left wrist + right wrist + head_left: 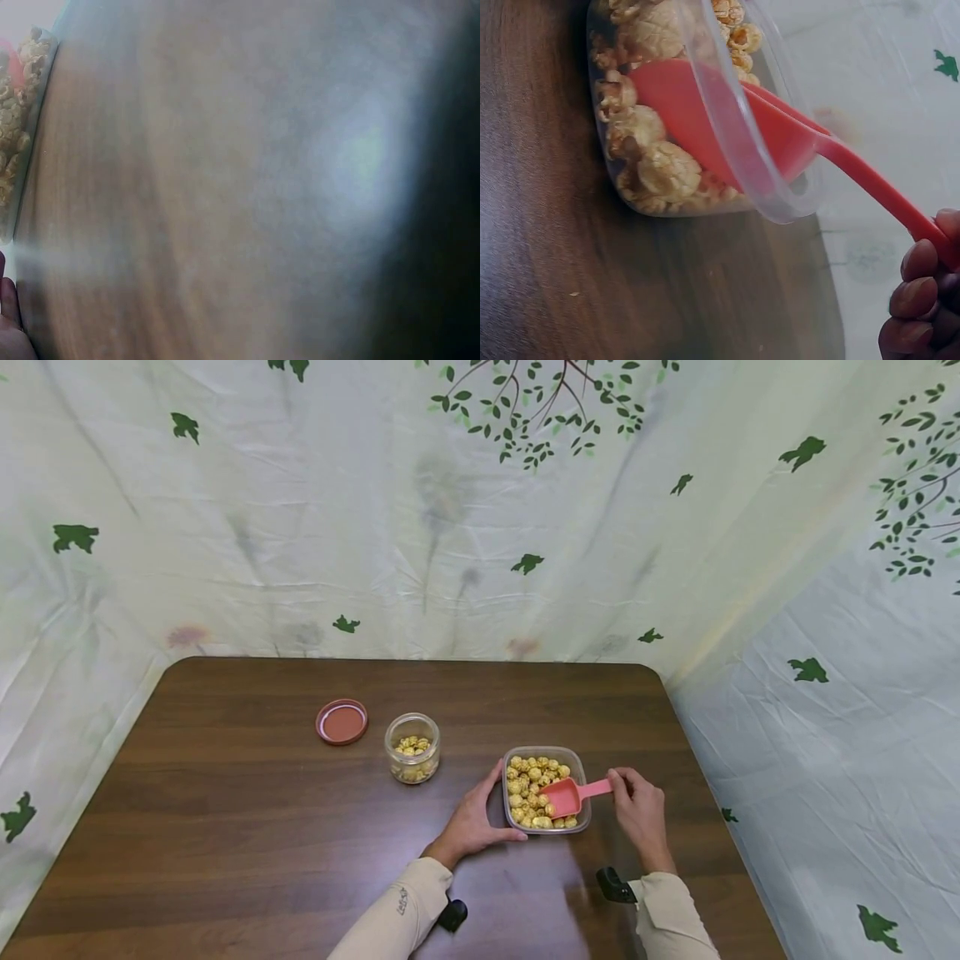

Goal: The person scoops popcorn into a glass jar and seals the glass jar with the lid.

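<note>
A clear plastic container (584, 824) of popcorn (528, 777) stands on the table. My left hand (472, 818) holds it at the left, fingers along that side and thumb at the near edge; in the left wrist view only part of the hand (13, 330) shows. My right hand (641, 810) grips the handle of a pink scoop (564, 797), whose bowl is down among the popcorn. Through the container wall in the right wrist view, the scoop (682, 112) lies tilted against the popcorn (667, 169).
Left of the container stands an open glass jar (412, 764) with some popcorn in it. Farther left lies a reddish round lid (342, 722). The brown wooden table (262, 827) has patterned cloth (300, 527) behind it and at the sides.
</note>
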The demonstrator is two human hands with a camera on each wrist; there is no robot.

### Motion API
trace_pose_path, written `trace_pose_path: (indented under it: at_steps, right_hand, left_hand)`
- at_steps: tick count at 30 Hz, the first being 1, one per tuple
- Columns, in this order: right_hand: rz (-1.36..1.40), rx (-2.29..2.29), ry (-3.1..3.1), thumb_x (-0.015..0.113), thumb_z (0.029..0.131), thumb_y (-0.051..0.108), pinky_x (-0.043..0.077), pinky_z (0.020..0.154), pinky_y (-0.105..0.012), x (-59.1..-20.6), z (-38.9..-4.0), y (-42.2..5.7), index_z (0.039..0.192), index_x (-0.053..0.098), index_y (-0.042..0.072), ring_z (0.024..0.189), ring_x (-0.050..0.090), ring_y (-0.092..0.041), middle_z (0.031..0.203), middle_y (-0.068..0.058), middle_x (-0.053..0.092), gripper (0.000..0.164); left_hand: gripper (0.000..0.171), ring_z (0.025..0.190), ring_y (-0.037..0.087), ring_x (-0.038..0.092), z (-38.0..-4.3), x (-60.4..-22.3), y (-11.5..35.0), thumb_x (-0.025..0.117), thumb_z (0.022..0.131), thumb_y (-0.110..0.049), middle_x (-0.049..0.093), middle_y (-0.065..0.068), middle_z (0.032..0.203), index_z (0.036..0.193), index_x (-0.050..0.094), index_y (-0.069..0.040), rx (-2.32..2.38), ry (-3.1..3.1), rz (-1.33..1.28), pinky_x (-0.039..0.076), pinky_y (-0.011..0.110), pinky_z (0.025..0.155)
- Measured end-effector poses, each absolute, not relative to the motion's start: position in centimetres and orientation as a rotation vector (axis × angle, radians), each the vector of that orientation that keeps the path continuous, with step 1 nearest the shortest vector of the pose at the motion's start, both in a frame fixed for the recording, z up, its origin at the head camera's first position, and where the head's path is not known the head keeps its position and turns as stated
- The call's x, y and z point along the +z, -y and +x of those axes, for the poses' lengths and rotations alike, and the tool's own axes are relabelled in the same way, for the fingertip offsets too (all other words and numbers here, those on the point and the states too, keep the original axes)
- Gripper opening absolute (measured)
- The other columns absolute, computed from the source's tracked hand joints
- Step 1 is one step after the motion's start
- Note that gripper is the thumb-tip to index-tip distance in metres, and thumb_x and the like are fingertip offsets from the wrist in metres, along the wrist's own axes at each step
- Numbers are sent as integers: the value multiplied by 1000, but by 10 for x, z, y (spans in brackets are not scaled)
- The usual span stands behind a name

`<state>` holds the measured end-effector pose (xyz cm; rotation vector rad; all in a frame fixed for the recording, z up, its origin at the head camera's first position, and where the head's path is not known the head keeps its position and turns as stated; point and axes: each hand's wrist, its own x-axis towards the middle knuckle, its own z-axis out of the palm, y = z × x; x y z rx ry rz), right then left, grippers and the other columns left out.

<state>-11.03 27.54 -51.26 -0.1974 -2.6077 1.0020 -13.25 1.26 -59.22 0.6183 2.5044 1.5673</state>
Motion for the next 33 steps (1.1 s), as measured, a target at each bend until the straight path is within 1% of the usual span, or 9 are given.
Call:
trace_pose_path:
  at_steps: [8,12,19,25,28,33]
  right_hand:
    - [-211,1077,2561,61,95,12,35,47,-23,-520,-107,-277,85,66,-1,54,43,-6,61,-1,55,17]
    - [-219,1103,2543,61,95,11,35,46,-23,-523,-107,-277,85,67,-1,52,42,-6,60,-1,55,17]
    - [-250,1143,2534,62,94,10,35,46,-22,-525,-107,-276,85,67,-2,52,43,-7,60,-3,55,16]
    - [-268,1237,2576,59,97,14,38,48,-22,-524,-109,-277,91,66,-4,55,46,-7,64,-7,57,20]
    - [-311,1273,2610,57,98,15,39,49,-22,-525,-111,-277,94,66,-4,56,48,-11,67,-9,58,21]
    - [-352,1307,2643,56,98,14,39,48,-22,-527,-112,-276,97,66,-2,57,49,-14,68,-8,57,19]
  left_hand:
    - [119,137,30,36,-133,-591,-13,90,62,-40,37,15,151,154,22,-11,1558,-2506,617,31,45,112]
    - [118,137,30,35,-133,-591,-13,90,62,-40,36,15,151,154,22,-10,1561,-2500,617,31,46,112]
    - [118,137,31,35,-133,-591,-13,90,62,-40,37,16,151,154,22,-11,1561,-2494,617,31,46,111]
    - [118,137,31,35,-132,-590,-11,90,62,-40,35,16,151,154,22,-10,1561,-2492,607,31,47,111]
    - [118,137,31,35,-132,-589,-11,90,63,-40,36,16,151,154,22,-10,1563,-2493,609,31,47,111]
    - [118,137,32,36,-133,-591,-12,90,62,-41,37,17,151,154,22,-11,1559,-2502,620,31,46,111]
